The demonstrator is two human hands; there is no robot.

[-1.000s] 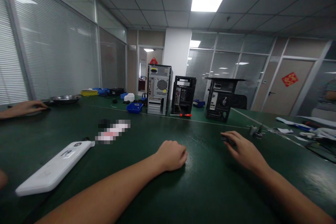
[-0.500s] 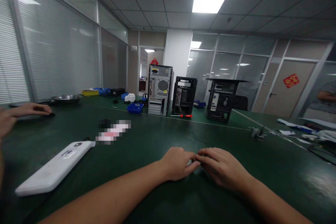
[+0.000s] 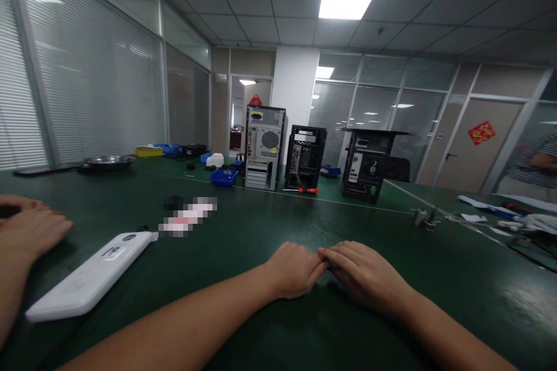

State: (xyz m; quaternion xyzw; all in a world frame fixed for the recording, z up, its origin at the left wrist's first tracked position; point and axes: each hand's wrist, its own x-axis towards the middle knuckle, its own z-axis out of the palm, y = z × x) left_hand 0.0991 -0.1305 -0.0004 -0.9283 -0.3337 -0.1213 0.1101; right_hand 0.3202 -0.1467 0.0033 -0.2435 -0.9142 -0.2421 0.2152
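Both hands met on the green table [image 3: 243,232], left hand [image 3: 296,271] curled, right hand [image 3: 363,275] touching it; between their fingertips sat something small and dark [image 3: 331,266], though whether either grip clamped it I cannot tell. Well left of them lay a white panel [image 3: 89,278], beside a co-worker's hand [image 3: 30,232].

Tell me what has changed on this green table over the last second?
The right hand came in from the right to meet the left hand, fingertips touching; anything between them is hidden. A co-worker's hand drew back toward the near left edge. The white device and computer cases stayed put.
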